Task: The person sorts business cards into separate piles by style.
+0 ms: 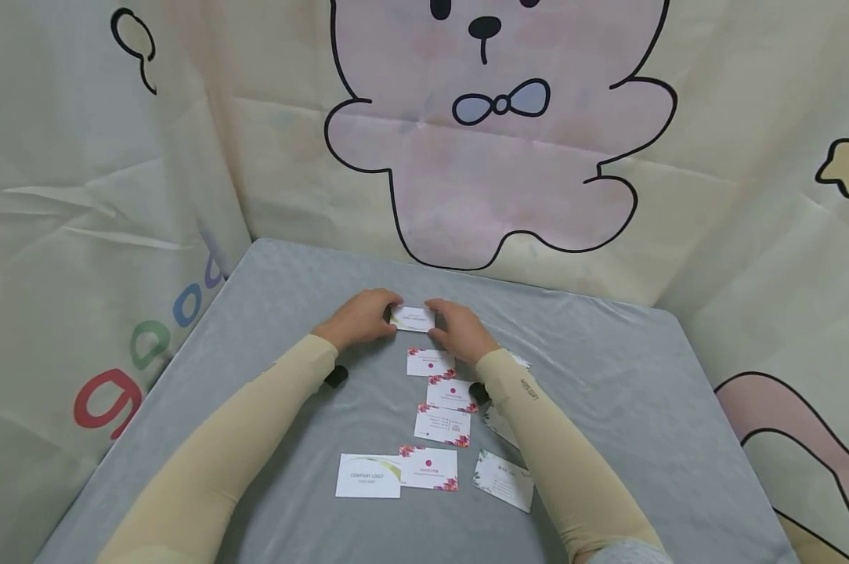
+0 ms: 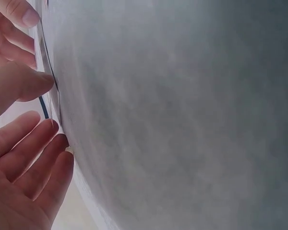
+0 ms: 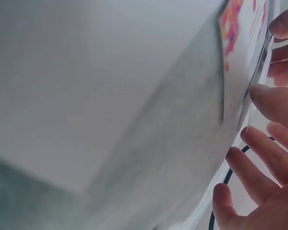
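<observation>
Toward the far side of the grey table, a white business card (image 1: 413,319) with a yellow-green curve lies between my two hands. My left hand (image 1: 361,317) pinches its left end, thumb on the near edge and fingers on the far edge. At the right end my right hand (image 1: 461,330) grips it the same way. In the left wrist view, the left thumb (image 2: 36,86) presses at the card's thin edge. The right thumb (image 3: 273,101) does likewise in the right wrist view, with a red-flowered card (image 3: 237,62) close by.
Several red-flowered cards, including one nearest the held card (image 1: 430,362), run down the grey table (image 1: 290,478). A "COMPANY LOGO" card (image 1: 368,476) overlaps the lowest one. Leaf-patterned cards (image 1: 503,480) lie at right, some partly under my right forearm. A printed curtain (image 1: 283,172) surrounds the table.
</observation>
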Demonstrator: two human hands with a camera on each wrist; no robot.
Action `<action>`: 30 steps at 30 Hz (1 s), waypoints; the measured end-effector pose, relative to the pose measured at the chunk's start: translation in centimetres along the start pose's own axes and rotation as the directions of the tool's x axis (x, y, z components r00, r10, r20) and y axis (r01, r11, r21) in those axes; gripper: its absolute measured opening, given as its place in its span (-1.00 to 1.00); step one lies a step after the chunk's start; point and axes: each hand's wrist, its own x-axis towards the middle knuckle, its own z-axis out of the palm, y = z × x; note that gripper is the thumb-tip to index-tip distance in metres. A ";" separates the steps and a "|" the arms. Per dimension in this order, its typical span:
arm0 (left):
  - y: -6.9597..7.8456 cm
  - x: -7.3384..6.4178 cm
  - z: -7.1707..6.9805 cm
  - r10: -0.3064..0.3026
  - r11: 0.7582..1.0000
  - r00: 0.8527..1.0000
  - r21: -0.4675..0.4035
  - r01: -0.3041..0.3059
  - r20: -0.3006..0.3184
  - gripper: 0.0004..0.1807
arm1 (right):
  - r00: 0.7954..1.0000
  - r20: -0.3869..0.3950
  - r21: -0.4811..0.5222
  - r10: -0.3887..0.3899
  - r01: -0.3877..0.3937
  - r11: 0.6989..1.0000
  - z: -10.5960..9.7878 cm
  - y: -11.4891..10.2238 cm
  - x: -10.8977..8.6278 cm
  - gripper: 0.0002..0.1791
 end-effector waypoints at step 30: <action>0.3 0.0 0.4 -0.014 0.998 1.000 0.055 0.015 -0.008 -0.36 | 0.998 0.017 -0.035 0.060 -0.059 0.998 0.0 -0.6 -0.1 -0.38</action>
